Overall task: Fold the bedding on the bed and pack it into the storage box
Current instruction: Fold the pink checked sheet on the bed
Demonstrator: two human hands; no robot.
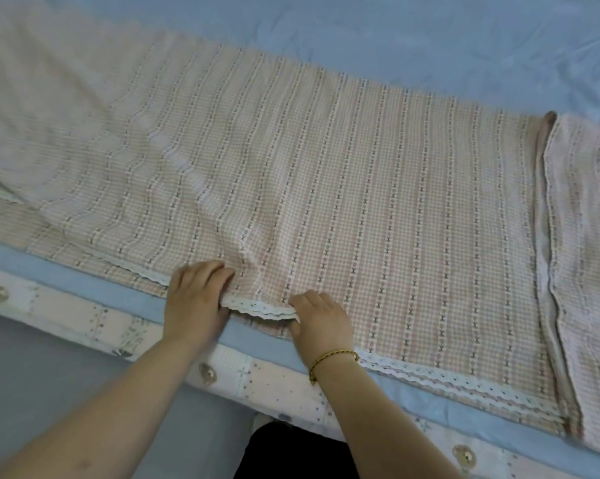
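A pink checked bedding sheet [326, 174] with white lace trim lies spread flat across the bed, doubled over on itself. My left hand [196, 302] grips the lace-edged near hem, fingers on top and thumb under the layers. A short way to the right, my right hand [321, 323], with a gold bracelet on the wrist, pinches the same hem. The hem is lifted slightly between the two hands. No storage box is in view.
Under the bedding is a light blue bed sheet [429, 39], bare at the far side. The bed's side panel [84, 323], pale and floral with round buttons, runs along the near edge. A second folded pink piece [588, 236] lies at the right. Grey floor [32, 368] shows at the lower left.
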